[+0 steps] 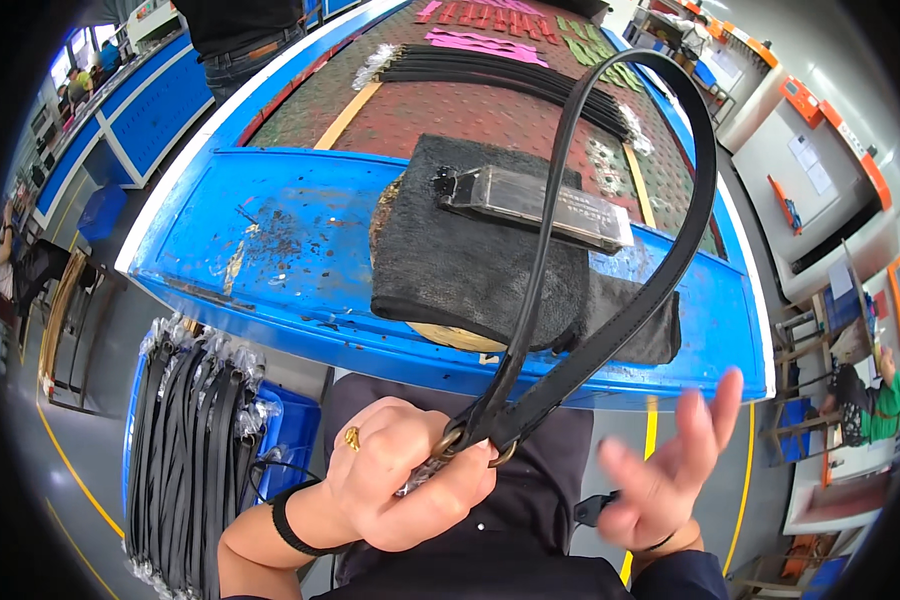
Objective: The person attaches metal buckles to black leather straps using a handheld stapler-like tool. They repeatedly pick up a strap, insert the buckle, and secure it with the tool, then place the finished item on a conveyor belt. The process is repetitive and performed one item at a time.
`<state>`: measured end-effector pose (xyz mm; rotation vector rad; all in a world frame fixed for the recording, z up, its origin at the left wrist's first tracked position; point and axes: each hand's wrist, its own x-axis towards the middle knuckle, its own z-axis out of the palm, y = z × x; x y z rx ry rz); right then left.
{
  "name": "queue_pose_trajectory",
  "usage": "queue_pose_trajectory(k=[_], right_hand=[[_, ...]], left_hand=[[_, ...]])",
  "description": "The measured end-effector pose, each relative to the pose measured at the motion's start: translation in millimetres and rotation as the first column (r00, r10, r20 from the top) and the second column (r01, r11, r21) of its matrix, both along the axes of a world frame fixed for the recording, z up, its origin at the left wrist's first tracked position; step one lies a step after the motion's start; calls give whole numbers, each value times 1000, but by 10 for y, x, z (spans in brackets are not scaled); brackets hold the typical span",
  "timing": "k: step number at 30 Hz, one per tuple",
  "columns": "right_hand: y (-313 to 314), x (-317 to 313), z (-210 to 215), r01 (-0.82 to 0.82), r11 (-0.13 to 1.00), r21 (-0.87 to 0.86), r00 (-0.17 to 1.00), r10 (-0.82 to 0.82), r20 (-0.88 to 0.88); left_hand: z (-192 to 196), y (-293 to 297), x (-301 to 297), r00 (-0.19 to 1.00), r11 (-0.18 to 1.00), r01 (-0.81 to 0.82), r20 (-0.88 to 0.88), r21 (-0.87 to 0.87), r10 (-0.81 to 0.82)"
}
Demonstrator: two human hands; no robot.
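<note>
A black leather strap [692, 200] stands up in a tall loop above my lap. Closed round its joined lower ends is my left hand [400, 475], beside brass-coloured rings and some clear plastic wrap. To the right, my right hand [665, 470] is raised with its fingers spread and nothing in it, apart from the strap. Behind the loop a dark cloth [460, 270] covers a pad at the near edge of the blue table [300, 215]. On the cloth lies a long narrow box with a clear cover [540, 205], partly crossed by the strap.
Several black straps with plastic-wrapped ends [500, 75] lie across the table's textured red top, with pink pieces [485, 45] and green pieces [595, 50] beyond. Down on the left, a blue crate [295, 425] holds more black straps [185, 450]. A person [245, 40] stands at the far left.
</note>
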<state>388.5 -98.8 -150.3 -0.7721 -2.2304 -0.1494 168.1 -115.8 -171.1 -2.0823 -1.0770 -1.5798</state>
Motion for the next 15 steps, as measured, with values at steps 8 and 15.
queue_pose_trajectory(k=[8, 15], right_hand=[[34, -206, 105, -128, 977, 168, 958, 78, 275], [61, -149, -9, -230, 973, 6, 972, 230, 55]], left_hand=[[33, -15, 7, 998, 997, 59, -34, -50, -61], [24, -9, 0, 997, 998, 42, -61, -54, -45]])
